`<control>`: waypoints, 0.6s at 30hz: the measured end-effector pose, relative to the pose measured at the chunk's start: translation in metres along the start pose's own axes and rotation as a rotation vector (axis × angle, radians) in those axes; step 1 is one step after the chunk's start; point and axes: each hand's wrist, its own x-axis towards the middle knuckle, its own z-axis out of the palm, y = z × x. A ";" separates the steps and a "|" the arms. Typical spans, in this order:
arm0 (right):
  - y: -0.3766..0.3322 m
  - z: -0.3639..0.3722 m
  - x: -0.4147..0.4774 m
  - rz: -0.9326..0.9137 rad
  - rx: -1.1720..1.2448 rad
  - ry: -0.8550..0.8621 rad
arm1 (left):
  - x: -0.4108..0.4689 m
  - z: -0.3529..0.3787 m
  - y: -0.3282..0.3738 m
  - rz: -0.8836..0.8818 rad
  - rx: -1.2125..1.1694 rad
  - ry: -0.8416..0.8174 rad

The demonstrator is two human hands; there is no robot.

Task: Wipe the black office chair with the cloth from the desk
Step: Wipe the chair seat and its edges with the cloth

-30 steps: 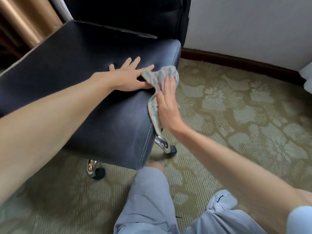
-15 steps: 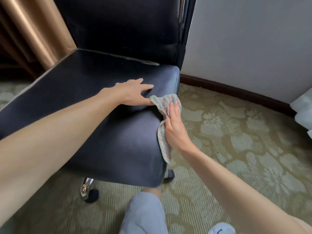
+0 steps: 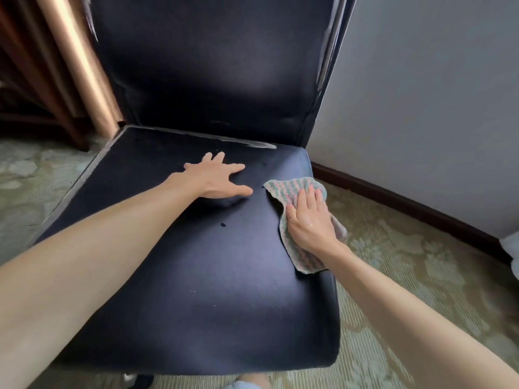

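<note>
Black office chair (image 3: 196, 276) fills the view, seat toward the camera, backrest upright behind; the cloth (image 3: 295, 192) lies on the seat's right edge, w/ right hand (image 3: 310, 223) pressing flat on it, fingers straight; left hand (image 3: 217, 178) rests open, fingers spread, on seat near the cloth, holding nothing.

the chair (image 3: 213, 276) is covered in smooth black leather-like stuff with a dull sheen, worn pale along its seams, the cloth (image 3: 295, 189) is a bumpy woven weave, the carpet (image 3: 407, 265) looks ribbed and matt.
</note>
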 end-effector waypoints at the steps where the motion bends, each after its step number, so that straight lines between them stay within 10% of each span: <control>1: -0.004 -0.002 0.009 -0.008 -0.030 -0.006 | 0.002 0.001 -0.003 -0.001 0.011 0.008; 18: -0.020 0.001 0.072 -0.056 -0.117 0.001 | 0.008 0.017 -0.038 -0.207 -0.034 0.039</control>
